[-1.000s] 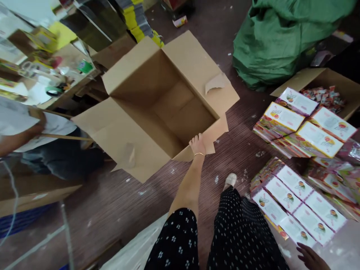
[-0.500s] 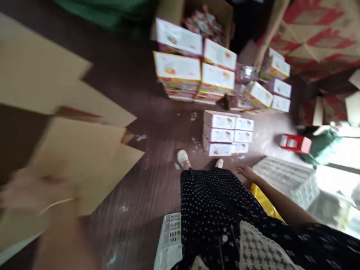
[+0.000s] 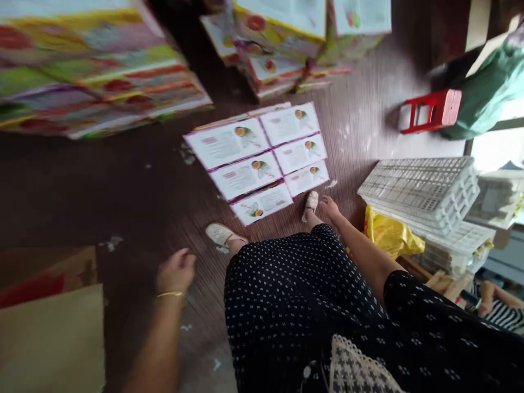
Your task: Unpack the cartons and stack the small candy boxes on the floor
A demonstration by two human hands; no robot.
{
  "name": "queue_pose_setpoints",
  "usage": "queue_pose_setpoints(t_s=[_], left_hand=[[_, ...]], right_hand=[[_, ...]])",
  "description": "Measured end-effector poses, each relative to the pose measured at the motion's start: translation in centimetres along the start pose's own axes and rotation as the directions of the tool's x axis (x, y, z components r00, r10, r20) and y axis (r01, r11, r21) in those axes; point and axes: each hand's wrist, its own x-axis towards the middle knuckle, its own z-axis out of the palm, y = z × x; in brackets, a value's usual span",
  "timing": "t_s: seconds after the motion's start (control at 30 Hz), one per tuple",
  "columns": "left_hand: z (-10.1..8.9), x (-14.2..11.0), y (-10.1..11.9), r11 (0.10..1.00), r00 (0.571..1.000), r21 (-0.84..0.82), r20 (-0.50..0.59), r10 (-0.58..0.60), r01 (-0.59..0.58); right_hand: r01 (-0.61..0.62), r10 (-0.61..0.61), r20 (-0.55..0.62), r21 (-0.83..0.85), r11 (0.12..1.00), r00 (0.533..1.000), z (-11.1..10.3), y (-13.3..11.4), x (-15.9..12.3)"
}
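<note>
My left hand (image 3: pixel 177 271), with a gold-coloured bangle at the wrist, hangs over the dark floor. It is somewhat blurred, its fingers loosely bent and a little apart, holding nothing. A cardboard carton (image 3: pixel 53 338) lies to its left, not touching it. Low beside my skirt is my right hand (image 3: pixel 329 208), empty, fingers loosely apart. In front of my feet, white printed boxes (image 3: pixel 241 144) with a fruit picture stand in two adjoining columns. Both hands are apart from these boxes; the right one is near their lower right corner.
More colourful boxes (image 3: pixel 102 71) are stacked at upper left, and another group (image 3: pixel 282 38) at top centre. A red stool (image 3: pixel 434 112) stands at right. White plastic crates (image 3: pixel 421 188) and a yellow bag (image 3: pixel 388 234) are beside my right arm. Another person's hand (image 3: pixel 487 297) shows at lower right.
My left hand has come away from the cardboard and moved right, now empty. The view has moved closer to the white boxes at my feet. My right hand still hangs low.
</note>
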Motion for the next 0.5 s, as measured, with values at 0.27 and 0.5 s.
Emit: queue_pose_setpoints(t_s=[0.27, 0.5], left_hand=[[15.0, 1.3, 26.6, 0.823, 0.823, -0.239, 0.132, 0.553, -0.515], [16.8, 6.2, 32.1, 0.749, 0.749, 0.010, -0.017, 0.663, -0.663]], right_hand=[[-0.335, 0.286, 0.187, 0.680, 0.653, 0.940, 2.5, 7.1, 12.5], [-0.398, 0.267, 0.318, 0.853, 0.338, 0.910, 16.2, 8.2, 17.9]])
